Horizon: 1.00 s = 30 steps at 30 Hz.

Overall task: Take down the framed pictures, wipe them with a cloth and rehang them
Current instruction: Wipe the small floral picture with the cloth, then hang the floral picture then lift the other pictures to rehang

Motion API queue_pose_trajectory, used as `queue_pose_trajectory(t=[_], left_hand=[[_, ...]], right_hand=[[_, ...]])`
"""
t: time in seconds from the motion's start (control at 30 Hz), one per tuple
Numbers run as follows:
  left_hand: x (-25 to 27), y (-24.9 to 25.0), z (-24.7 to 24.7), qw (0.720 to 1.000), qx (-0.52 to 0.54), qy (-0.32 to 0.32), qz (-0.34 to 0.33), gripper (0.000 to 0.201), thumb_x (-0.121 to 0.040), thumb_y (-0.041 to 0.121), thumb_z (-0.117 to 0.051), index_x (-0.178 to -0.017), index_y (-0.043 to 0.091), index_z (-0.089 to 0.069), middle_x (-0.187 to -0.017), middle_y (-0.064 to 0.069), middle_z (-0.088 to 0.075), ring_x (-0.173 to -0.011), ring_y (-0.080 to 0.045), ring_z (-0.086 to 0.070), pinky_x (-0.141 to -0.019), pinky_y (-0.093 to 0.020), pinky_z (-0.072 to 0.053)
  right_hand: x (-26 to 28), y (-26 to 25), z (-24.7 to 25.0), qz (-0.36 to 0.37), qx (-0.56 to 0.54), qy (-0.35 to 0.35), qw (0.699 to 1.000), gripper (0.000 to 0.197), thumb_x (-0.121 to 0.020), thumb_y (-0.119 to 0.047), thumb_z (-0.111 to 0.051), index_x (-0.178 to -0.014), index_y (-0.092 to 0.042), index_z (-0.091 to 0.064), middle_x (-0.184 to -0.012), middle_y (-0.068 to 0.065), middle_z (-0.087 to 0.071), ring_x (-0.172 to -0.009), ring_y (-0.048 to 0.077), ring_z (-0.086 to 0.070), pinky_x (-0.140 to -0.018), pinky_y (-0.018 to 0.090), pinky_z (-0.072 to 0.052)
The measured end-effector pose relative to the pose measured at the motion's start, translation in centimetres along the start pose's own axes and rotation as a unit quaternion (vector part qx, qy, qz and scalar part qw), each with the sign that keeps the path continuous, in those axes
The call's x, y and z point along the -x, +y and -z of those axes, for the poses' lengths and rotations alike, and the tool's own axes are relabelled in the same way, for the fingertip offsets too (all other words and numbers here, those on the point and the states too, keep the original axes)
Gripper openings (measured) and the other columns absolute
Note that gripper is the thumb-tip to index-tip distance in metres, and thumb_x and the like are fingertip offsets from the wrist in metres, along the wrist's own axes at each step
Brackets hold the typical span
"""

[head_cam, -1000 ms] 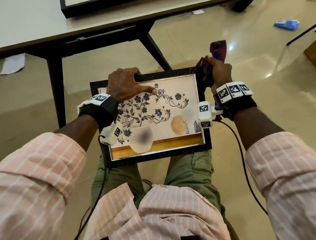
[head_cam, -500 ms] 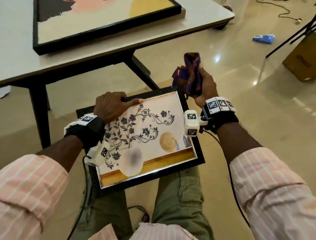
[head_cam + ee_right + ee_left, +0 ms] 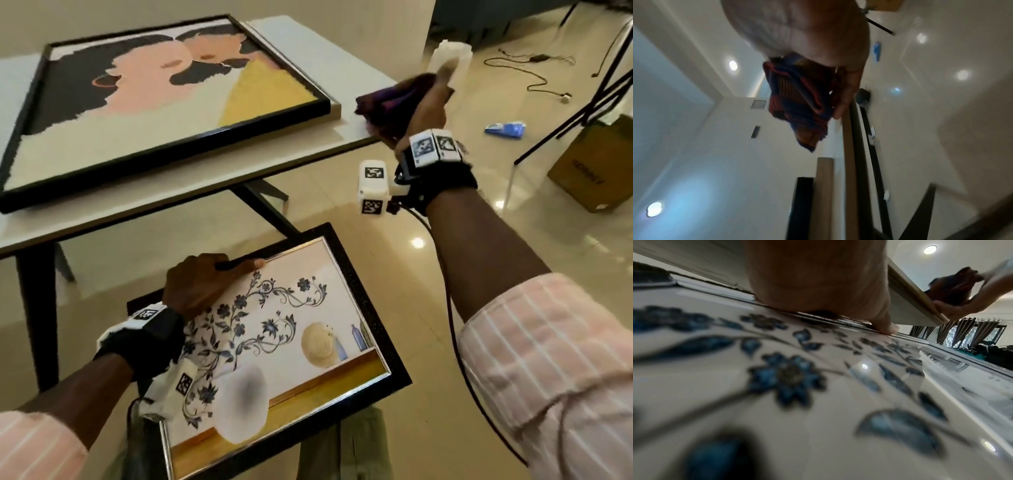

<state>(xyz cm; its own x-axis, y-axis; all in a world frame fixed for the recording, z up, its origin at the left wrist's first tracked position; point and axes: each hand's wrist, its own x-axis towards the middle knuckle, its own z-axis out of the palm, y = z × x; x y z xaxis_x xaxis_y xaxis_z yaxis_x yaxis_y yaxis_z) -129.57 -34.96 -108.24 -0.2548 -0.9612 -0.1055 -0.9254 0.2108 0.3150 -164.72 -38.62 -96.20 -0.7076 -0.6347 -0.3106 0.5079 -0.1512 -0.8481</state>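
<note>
Right hand (image 3: 426, 109) has carried the gripped cloth (image 3: 387, 101) to the table (image 3: 342, 132) corner, suggesting wiping is finished; left hand (image 3: 202, 284) grips the frame (image 3: 373, 305).

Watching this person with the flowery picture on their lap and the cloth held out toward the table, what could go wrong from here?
1. Only the left hand grips the floral picture, at its top edge, on the lap; it could slide off onto the hard floor.
2. The right hand holds the cloth at the table corner, so the cloth might drop over the edge.
3. The left thumb touching the glass may smudge it.
</note>
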Motion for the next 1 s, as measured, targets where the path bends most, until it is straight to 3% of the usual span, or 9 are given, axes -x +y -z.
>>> queue_pose_trajectory(t=[0.03,0.13,0.2,0.33,0.47,0.63,0.77,0.9,1.0], left_hand=[[-0.4,0.4,0.0,1.0,-0.001,-0.003,0.001,0.09,-0.059,0.101,-0.024,-0.068,0.019,-0.061,-0.066,0.003,-0.064,-0.068,-0.017,-0.061,-0.071,-0.03,-0.044],[-1.6,1.3,-0.2,1.0,-0.009,-0.02,0.006,0.093,-0.056,0.103,-0.021,-0.068,0.019,-0.06,-0.068,0.002,-0.064,-0.069,-0.019,-0.061,-0.076,-0.033,-0.048],[-2.1,1.8,-0.5,1.0,-0.008,-0.021,0.002,0.086,-0.063,0.099,-0.027,-0.068,0.019,-0.06,-0.069,0.002,-0.064,-0.069,-0.017,-0.06,-0.072,-0.031,-0.045],[-2.6,2.3,-0.9,1.0,-0.002,-0.027,-0.001,0.083,-0.065,0.097,-0.03,-0.07,0.021,-0.062,-0.069,0.003,-0.064,-0.069,-0.016,-0.061,-0.072,-0.031,-0.045],[-2.6,2.1,-0.8,0.999,0.01,-0.033,-0.011,0.083,-0.064,0.097,-0.029,-0.07,0.021,-0.063,-0.067,0.004,-0.066,-0.067,-0.016,-0.063,-0.072,-0.03,-0.048],[-3.0,1.2,-0.5,1.0,0.006,-0.023,-0.015,0.085,-0.065,0.097,-0.029,-0.069,0.019,-0.061,-0.065,0.003,-0.065,-0.064,-0.016,-0.063,-0.071,-0.029,-0.049],[-2.7,0.7,-0.5,1.0,0.006,-0.029,-0.007,0.081,-0.07,0.094,-0.033,-0.069,0.018,-0.061,-0.065,0.002,-0.065,-0.064,-0.017,-0.063,-0.071,-0.029,-0.048],[-2.3,0.4,-0.8,0.999,0.001,-0.04,-0.008,0.082,-0.067,0.096,-0.03,-0.069,0.02,-0.061,-0.067,0.004,-0.065,-0.065,-0.016,-0.063,-0.074,-0.031,-0.05],[-2.1,0.3,-1.0,0.999,-0.008,-0.035,-0.009,0.081,-0.067,0.097,-0.03,-0.069,0.021,-0.06,-0.067,0.005,-0.064,-0.065,-0.015,-0.062,-0.075,-0.031,-0.051]], right_hand=[[-1.1,-0.1,-0.2,0.019,0.05,0.035,0.998,0.134,-0.033,-0.101,-0.052,-0.13,-0.009,-0.052,-0.113,0.016,-0.066,-0.101,0.037,-0.067,-0.087,0.053,-0.054],[0.5,-0.5,-0.5,0.084,0.179,0.093,0.976,0.089,-0.07,-0.08,-0.058,-0.12,-0.006,-0.057,-0.108,0.007,-0.064,-0.1,0.03,-0.064,-0.088,0.044,-0.055],[1.4,-0.6,-0.9,0.129,0.199,0.12,0.964,0.074,-0.082,-0.07,-0.056,-0.121,-0.007,-0.056,-0.111,0.006,-0.065,-0.101,0.027,-0.064,-0.085,0.041,-0.056],[0.2,0.2,-1.0,0.161,0.201,0.125,0.958,0.07,-0.087,-0.059,-0.059,-0.133,-0.007,-0.046,-0.123,0.004,-0.06,-0.111,0.017,-0.06,-0.084,0.018,-0.047],[0.1,0.5,-2.0,0.2,0.269,0.128,0.933,0.065,-0.092,-0.037,-0.063,-0.141,-0.005,-0.034,-0.139,0.009,-0.049,-0.127,0.021,-0.05,-0.096,0.021,-0.041],[0.1,0.7,-2.1,0.214,0.313,0.117,0.918,0.059,-0.091,-0.041,-0.064,-0.135,-0.007,-0.046,-0.134,0.008,-0.053,-0.123,0.019,-0.051,-0.092,0.017,-0.038],[-0.1,2.8,-1.1,0.242,0.238,0.117,0.933,0.036,-0.085,-0.028,-0.074,-0.105,-0.001,-0.062,-0.105,0.011,-0.067,-0.093,0.024,-0.067,-0.07,0.011,-0.049],[-0.3,2.3,-1.1,0.234,0.214,0.121,0.941,0.025,-0.079,-0.018,-0.08,-0.088,0.002,-0.069,-0.084,0.013,-0.07,-0.063,0.025,-0.07,-0.055,0.033,-0.06],[-0.5,1.8,-1.4,0.22,0.236,0.101,0.941,0.022,-0.083,-0.021,-0.076,-0.086,-0.002,-0.068,-0.075,0.011,-0.069,-0.048,0.02,-0.068,-0.045,0.031,-0.057]])
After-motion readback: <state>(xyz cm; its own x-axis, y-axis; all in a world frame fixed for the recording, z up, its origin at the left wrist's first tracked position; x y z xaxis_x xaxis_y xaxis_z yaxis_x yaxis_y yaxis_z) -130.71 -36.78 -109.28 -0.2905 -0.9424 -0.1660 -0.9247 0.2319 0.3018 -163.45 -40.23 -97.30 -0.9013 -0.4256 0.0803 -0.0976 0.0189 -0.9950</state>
